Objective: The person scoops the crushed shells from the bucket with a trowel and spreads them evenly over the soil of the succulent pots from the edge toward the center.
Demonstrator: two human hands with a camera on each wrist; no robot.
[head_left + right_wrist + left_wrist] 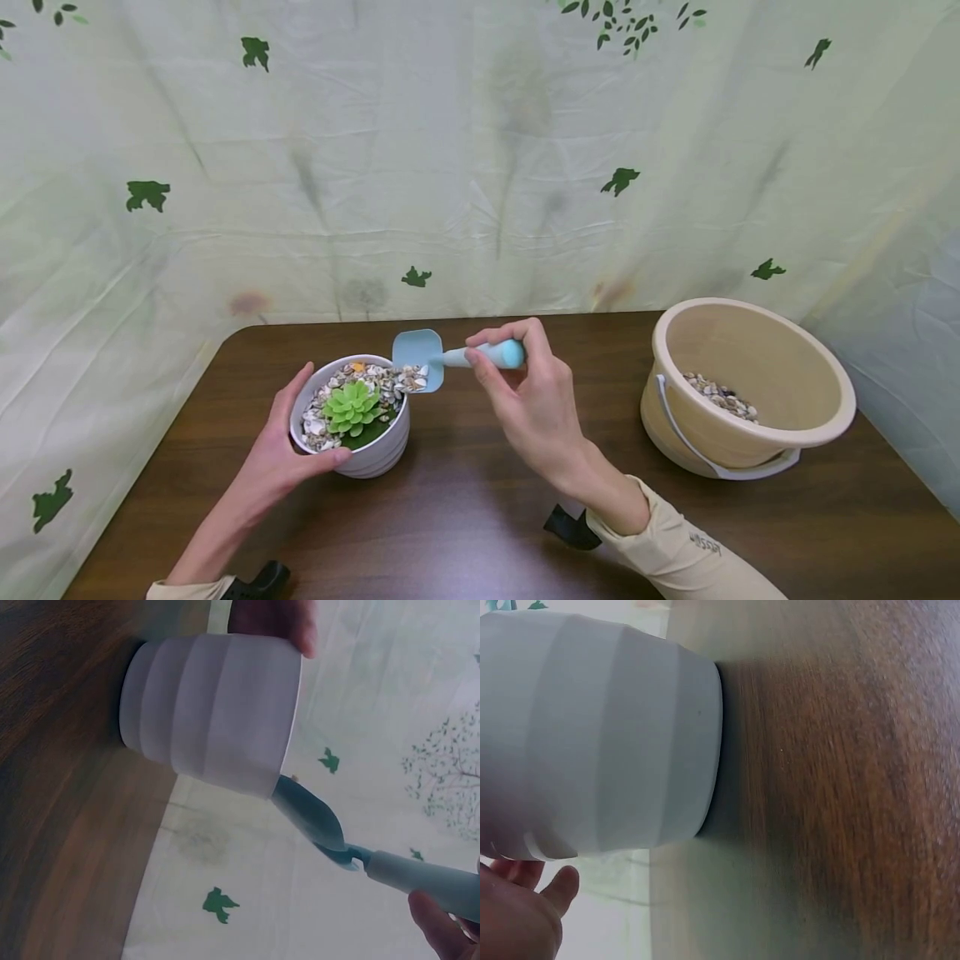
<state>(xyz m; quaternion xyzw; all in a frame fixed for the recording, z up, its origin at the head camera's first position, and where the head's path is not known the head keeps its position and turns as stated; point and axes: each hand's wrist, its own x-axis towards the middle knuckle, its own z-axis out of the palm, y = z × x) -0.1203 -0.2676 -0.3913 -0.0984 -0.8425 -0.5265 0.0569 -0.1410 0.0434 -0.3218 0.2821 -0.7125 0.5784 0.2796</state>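
Observation:
A white ribbed plant pot (378, 457) stands upright on the table, holding a green succulent (351, 407) among small pebbles (317, 414). My left hand (273, 452) grips the pot from its left side, thumb at the near rim and fingers along the far left. In my right hand (538, 410) is a light blue hand trowel (311, 817), pinched by its handle between thumb and fingers. The trowel's blade lies over the pot's right rim, with pebbles on its lower edge meeting those in the pot. In the left wrist view the pot (607, 735) hides most of the left hand.
On the right stands a beige bucket (663, 408) with a pale handle (686, 450) hanging down its front; pebbles (722, 398) lie on its bottom. The dark wooden table (450, 533) ends at a leaf-patterned curtain (465, 167) behind and at both sides.

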